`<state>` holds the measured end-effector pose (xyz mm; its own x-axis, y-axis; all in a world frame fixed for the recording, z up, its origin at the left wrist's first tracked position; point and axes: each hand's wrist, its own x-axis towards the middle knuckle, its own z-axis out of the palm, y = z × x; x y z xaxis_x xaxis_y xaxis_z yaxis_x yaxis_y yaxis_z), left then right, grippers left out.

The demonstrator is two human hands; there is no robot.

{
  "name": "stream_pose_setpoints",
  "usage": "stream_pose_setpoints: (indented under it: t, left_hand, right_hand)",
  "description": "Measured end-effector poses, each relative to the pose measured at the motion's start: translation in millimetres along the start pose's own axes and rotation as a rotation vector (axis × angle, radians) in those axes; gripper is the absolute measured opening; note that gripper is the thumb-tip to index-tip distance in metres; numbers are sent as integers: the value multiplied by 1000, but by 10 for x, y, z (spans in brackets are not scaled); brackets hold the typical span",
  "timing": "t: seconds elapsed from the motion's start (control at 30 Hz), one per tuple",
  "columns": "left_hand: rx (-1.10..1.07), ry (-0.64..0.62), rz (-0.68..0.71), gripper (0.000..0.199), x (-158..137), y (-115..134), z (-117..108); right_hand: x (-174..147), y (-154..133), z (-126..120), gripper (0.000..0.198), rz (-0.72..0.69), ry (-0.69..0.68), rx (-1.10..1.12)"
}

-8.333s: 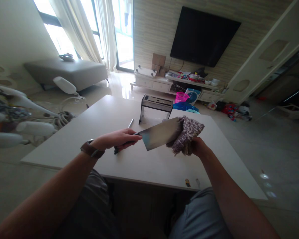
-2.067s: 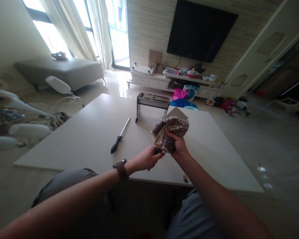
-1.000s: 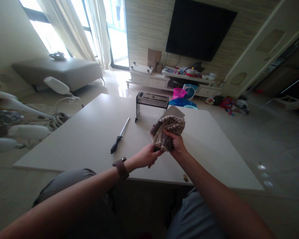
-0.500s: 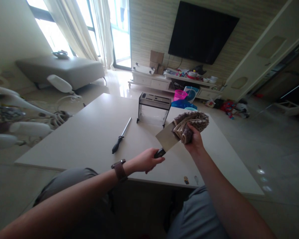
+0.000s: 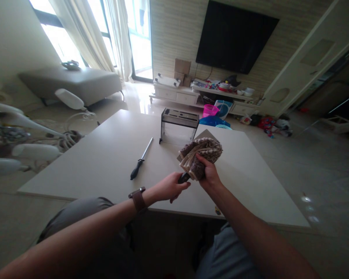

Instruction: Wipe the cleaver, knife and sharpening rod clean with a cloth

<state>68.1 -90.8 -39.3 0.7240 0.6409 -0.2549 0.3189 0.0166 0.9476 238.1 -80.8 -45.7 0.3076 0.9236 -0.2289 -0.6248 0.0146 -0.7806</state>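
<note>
My left hand (image 5: pixel 174 186) is closed round the black handle of a cleaver (image 5: pixel 208 134). The cleaver's broad blade points away to the upper right, above the white table (image 5: pixel 104 155). My right hand (image 5: pixel 209 172) grips a bunched brown patterned towel (image 5: pixel 202 152), which lies against the blade near the handle. Much of the blade is hidden by the towel; its far corner and a bit of the left edge show. A honing steel (image 5: pixel 137 169) with a black handle lies on the table, left of my hands.
A clear-sided knife block (image 5: pixel 178 130) with a slotted top stands beyond my hands. A small sticker (image 5: pixel 218 210) is at the table's near edge. Behind the table are a pink basket (image 5: pixel 210 111) and a blue item (image 5: pixel 213 121). White chandelier-like parts (image 5: pixel 35 150) sit at the left.
My right hand has moved the towel down and left along the blade, from its far end toward the handle. My left hand has stayed nearly still on the cleaver.
</note>
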Motion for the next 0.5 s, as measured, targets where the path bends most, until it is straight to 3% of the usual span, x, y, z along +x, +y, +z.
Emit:
stream_pose_setpoints:
  t: [0.17,0.3,0.4,0.5]
  left_hand:
    - [96,-52,-14,31,-25,74,-136]
    - [262,-90,-74,32,-87,110,-431]
    - [380,-6,-99,24,-142,91,-694]
    - [689,212,33,10,-187,74,-904]
  right_hand:
    - [189,-436,-82,27,-68,29,52]
    - [292,-773,-231,23,-54,4,-50]
    - [286,-829,-308,29,20,-43,-228]
    - [246,-787,-314,40,17,-111,-400]
